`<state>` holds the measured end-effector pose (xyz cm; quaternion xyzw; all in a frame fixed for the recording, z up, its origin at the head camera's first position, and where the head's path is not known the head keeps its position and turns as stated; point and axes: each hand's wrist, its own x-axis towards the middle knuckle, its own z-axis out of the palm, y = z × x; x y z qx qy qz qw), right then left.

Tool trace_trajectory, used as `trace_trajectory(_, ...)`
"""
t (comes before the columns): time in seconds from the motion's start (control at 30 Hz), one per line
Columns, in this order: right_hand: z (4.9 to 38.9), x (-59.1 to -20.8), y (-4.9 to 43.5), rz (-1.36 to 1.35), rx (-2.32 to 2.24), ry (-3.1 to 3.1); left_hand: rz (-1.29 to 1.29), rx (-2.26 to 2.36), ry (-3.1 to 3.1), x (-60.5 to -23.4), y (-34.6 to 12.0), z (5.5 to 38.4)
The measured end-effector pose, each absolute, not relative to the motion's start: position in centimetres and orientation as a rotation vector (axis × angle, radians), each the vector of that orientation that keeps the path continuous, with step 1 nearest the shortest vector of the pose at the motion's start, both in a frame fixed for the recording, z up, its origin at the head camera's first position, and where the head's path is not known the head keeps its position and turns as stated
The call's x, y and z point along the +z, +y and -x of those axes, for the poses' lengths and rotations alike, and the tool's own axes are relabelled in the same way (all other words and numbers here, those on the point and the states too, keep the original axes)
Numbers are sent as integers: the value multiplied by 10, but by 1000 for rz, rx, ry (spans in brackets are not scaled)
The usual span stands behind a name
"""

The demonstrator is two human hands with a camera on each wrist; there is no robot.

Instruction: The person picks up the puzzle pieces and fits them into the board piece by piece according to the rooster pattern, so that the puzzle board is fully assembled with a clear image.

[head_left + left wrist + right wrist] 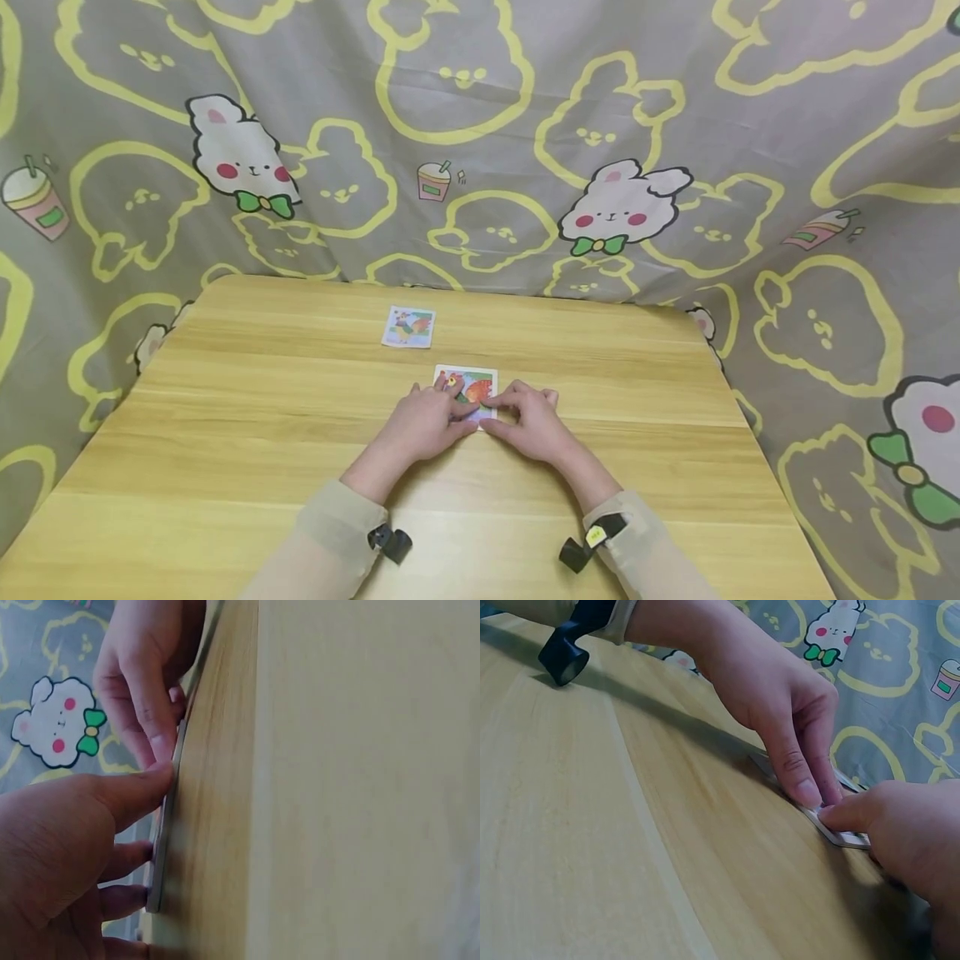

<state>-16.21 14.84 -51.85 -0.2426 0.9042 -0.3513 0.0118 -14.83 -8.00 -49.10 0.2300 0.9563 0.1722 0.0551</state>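
A square board with a colourful rooster picture (478,385) and a white border lies on the wooden table in the head view. My left hand (426,421) rests over its left side, fingers spread on the picture and thumb at the near edge. At the lower right part, my right hand (531,421) touches it with thumb and index fingertips. The left wrist view shows the board's thick grey edge (160,862) side-on. Both thumbs meet close together at the near rim in the right wrist view, where the hands cover most of the picture.
A smaller paper card (408,327) with a similar rooster print lies farther back, left of the board. The wooden table (225,433) reaches back to a grey curtain (495,108) with yellow outlines and white rabbits. Black straps (390,542) sit at both wrists.
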Motion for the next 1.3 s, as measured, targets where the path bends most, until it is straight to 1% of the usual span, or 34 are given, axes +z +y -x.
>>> trace_trajectory(0.47,161,-520,158,707,-1083,2771,-703,566,2857,-492,-73,147)
trace_trajectory(1.03,164,-516,164,818,-1059,2733,-757,425,2891,-492,-69,145)
trace_trajectory(1.3,160,-517,164,814,-1027,2730,-803,413,2857,-491,-71,139)
